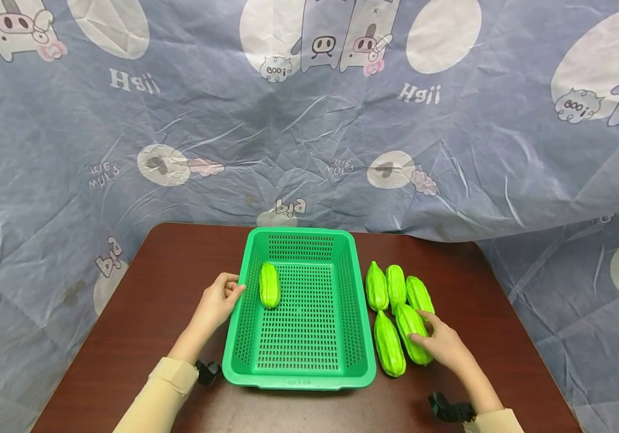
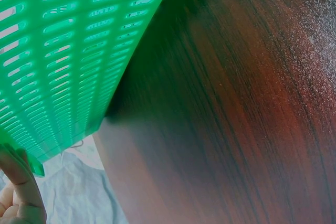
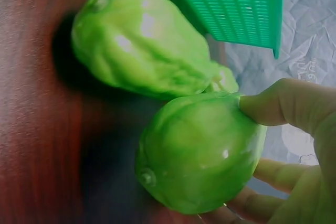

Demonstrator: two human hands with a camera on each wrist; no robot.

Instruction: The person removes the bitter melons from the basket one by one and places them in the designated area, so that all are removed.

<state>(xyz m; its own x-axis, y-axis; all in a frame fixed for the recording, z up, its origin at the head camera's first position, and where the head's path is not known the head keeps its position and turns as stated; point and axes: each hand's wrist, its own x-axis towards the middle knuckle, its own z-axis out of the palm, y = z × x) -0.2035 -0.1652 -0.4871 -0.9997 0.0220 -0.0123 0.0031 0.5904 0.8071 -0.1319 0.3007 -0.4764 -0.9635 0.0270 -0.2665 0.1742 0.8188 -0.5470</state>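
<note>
My left hand (image 1: 222,300) pinches the left rim of a green plastic basket (image 1: 365,361) with slotted walls. One green papaya (image 1: 269,285) lies inside the basket, near its left wall. To the right of the basket, my right hand (image 1: 446,345) holds a ridged green papaya (image 3: 197,153), thumb on one side and fingers on the other. Another papaya (image 3: 139,40) lies beside it on the table, between the held one and the basket. In the left wrist view, fingers (image 2: 20,182) show at the basket's rim; the rest of that hand is out of frame.
Behind the held papaya, more papayas (image 1: 377,287) lie in a row on the dark brown wooden table (image 1: 179,264). A grey-blue patterned cloth (image 1: 207,120) hangs behind and around the table.
</note>
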